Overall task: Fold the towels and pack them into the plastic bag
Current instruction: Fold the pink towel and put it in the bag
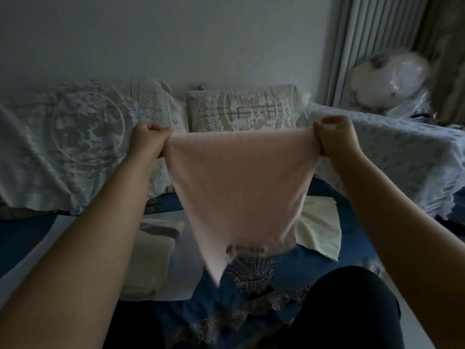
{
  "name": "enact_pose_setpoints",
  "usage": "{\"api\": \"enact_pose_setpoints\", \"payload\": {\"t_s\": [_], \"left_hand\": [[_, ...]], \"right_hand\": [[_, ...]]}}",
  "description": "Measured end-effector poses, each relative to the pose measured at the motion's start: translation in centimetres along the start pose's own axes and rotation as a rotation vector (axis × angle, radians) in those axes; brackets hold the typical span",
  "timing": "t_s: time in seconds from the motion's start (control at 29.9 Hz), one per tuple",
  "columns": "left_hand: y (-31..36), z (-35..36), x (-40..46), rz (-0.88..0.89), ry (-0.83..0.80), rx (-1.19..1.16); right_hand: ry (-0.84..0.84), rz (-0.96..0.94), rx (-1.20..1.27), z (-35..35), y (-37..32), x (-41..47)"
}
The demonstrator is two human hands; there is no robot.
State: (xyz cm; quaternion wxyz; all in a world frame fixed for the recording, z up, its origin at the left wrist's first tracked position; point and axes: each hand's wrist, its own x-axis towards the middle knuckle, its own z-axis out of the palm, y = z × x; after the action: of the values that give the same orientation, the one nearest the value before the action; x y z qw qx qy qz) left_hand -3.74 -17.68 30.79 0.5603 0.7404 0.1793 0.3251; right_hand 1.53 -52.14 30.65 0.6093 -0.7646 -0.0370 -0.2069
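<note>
The lower tip of the pink towel [239, 187] is blurred, and a dotted band near its bottom edge is too smeared to read. The towel hides part of the bed [30, 238] behind it, and the room is dim, so fine detail is lost. Both forearms are cut off by the lower corners of the view.

The left hand [149, 138] has its fingers curled tight round the towel's upper left corner; the right hand [336, 138] pinches the upper right corner in the same way. The towel hangs between them above the bed, stretched along its top edge and narrowing to a point below. Its cloth looks soft and fuzzy.

On the blue bedcover, a cream towel [318, 229] lies spread with creases toward the right edge, partly behind the pink one. Toward the left, a folded pale towel [148, 260] lies inside a translucent plastic bag [176, 278]. Lace-covered pillows [239, 109] line the far edge.
</note>
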Motion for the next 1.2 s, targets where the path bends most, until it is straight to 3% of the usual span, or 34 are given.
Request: {"api": "enact_pose_setpoints", "payload": {"t_s": [0.1, 0.17, 0.27, 0.33, 0.43, 0.57, 0.67, 0.77, 0.87, 0.97, 1.07, 1.2], "left_hand": [[1.8, -0.2, -0.4, -0.119, -0.166, -0.241], [2.5, -0.9, -0.6, -0.134, -0.342, -0.268], [3.1, -1.9, -1.3, -0.025, -0.589, -0.084], [3.3, -2.3, -1.8, 0.057, -0.684, 0.155], [3.8, -2.5, -1.9, 0.209, -0.68, 0.6], [5.3, -2.7, -1.1, 0.297, -0.521, 0.878], [5.7, -1.7, -0.5, 0.32, -0.318, 0.762], [3.6, 0.8, 0.3, 0.226, -0.275, 0.636], [-0.9, 4.6, 1.7, 0.094, -0.228, 0.554], [-5.6, 8.3, 2.4, -0.011, -0.174, 0.27], [-10.0, 10.1, 1.0, -0.015, -0.231, 0.207], [-16.7, 8.9, -1.6, 0.008, -0.627, 0.683]], "right_hand": [[-0.006, -0.096, -0.142, 0.1, -1.0, 0.0], [-0.096, -0.141, -0.187, -0.1, -1.5, 0.2], [-0.405, -0.194, -0.248, -1.6, -2.5, -0.5], [-0.535, -0.286, -0.519, -2.4, -3.0, -0.6], [-0.575, -0.407, -0.81, -3.1, -3.6, -0.8], [-0.593, -0.282, -0.727, -4.6, -4.3, 0.1], [-0.487, -0.252, -0.681, -5.0, -4.4, 1.9], [-0.394, -0.144, -0.558, -2.9, -2.4, 4.3], [-0.375, 0.091, -0.415, 0.9, 1.1, 6.3], [-0.24, 0.201, -0.143, 3.9, 5.5, 6.7], [-0.176, 0.088, -0.198, 4.7, 11.3, 5.6], [-0.469, 0.184, -0.435, 3.4, 20.2, 0.8]]}}
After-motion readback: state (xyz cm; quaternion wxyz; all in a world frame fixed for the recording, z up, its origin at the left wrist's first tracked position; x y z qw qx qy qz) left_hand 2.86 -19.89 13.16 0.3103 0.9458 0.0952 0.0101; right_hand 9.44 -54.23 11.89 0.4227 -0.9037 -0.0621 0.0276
